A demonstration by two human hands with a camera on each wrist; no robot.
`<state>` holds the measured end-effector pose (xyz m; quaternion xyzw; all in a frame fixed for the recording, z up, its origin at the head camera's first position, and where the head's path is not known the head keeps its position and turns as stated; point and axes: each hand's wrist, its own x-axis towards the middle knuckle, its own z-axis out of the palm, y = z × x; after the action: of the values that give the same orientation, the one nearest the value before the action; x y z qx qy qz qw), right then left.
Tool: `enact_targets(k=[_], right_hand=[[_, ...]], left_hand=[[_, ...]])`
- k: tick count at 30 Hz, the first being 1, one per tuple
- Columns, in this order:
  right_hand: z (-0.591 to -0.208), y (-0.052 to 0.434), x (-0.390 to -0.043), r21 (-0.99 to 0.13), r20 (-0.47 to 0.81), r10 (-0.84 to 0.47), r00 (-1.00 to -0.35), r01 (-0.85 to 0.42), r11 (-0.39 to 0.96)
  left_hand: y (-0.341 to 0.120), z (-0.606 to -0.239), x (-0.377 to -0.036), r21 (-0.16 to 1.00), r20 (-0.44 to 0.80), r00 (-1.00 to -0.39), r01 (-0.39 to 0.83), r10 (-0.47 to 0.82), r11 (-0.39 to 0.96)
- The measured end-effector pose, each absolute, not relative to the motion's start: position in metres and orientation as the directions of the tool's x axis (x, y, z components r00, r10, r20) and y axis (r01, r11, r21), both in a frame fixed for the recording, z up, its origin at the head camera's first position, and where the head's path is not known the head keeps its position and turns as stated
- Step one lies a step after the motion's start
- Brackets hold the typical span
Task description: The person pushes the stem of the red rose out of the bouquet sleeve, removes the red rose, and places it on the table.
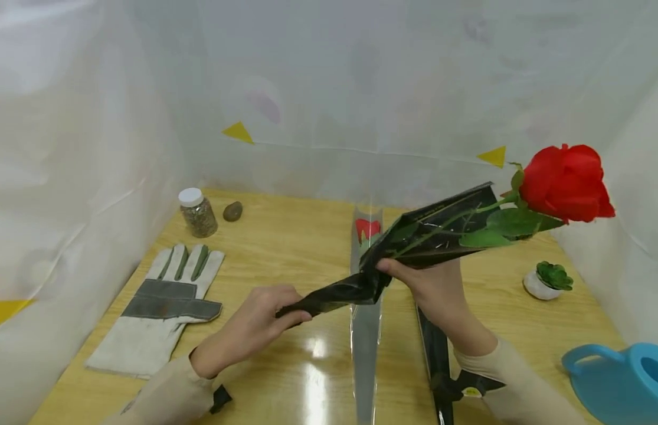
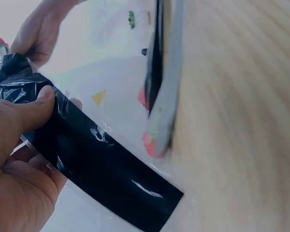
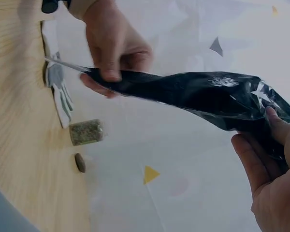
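A single red rose (image 1: 565, 184) with green leaves sticks out of a black flower sleeve (image 1: 334, 295) with clear plastic edges, held slanting above the table. Near the bloom, my right hand (image 1: 440, 292) grips the sleeve's middle, its thumb pressing where the wrap is bunched. My left hand (image 1: 259, 319) pinches the narrow tail end between thumb and fingers. The left wrist view shows the tail (image 2: 106, 154) running flat past the left thumb. Beneath, a grey sleeve (image 1: 366, 342) with a smaller red rose (image 1: 368, 229) lies on the table, beside another black sleeve (image 1: 435, 348).
A white and grey work glove (image 1: 161, 301) lies on the left of the wooden table. Behind it are a white-lidded jar (image 1: 198, 218) and a dark stone (image 1: 233, 211). To the right stand a potted succulent (image 1: 543, 286) and a blue watering can (image 1: 610, 383). Pale sheeting surrounds the table.
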<state>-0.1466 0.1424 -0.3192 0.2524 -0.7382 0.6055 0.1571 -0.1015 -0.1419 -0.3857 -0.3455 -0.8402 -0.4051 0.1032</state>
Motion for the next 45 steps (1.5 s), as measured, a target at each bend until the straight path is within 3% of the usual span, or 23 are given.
enact_targets(k=[6, 11, 20, 24, 30, 38, 45], right_hand=[[-0.313, 0.147, -0.149, -0.853, 0.521, -0.191, -0.832, -0.516, -0.081], [-0.314, 0.145, -0.149, -0.85, 0.525, -0.205, -0.826, -0.52, -0.082], [-0.318, 0.14, -0.146, -0.854, 0.52, -0.254, -0.816, -0.502, -0.135], [-0.318, 0.139, -0.143, -0.867, 0.497, -0.237, -0.835, -0.489, -0.094], [-0.32, 0.134, -0.138, -0.866, 0.459, -0.233, -0.857, -0.49, 0.096], [-0.333, 0.124, -0.137, -0.863, 0.488, -0.309, -0.816, -0.503, -0.032], [-0.341, 0.12, -0.135, -0.88, 0.416, -0.358, -0.836, -0.469, 0.075]], left_hand=[[-0.15, -0.39, -0.101, 0.62, 0.425, -0.764, 0.636, 0.485, 0.459], [-0.148, -0.384, -0.102, 0.653, 0.395, -0.779, 0.611, 0.487, 0.447], [-0.133, -0.374, -0.097, 0.688, 0.43, -0.748, 0.634, 0.505, 0.352], [-0.13, -0.375, -0.095, 0.695, 0.448, -0.743, 0.639, 0.498, 0.329], [-0.125, -0.377, -0.093, 0.741, 0.426, -0.756, 0.607, 0.496, 0.288], [-0.121, -0.378, -0.091, 0.779, 0.397, -0.78, 0.565, 0.483, 0.272], [-0.118, -0.376, -0.09, 0.805, 0.384, -0.792, 0.539, 0.474, 0.249]])
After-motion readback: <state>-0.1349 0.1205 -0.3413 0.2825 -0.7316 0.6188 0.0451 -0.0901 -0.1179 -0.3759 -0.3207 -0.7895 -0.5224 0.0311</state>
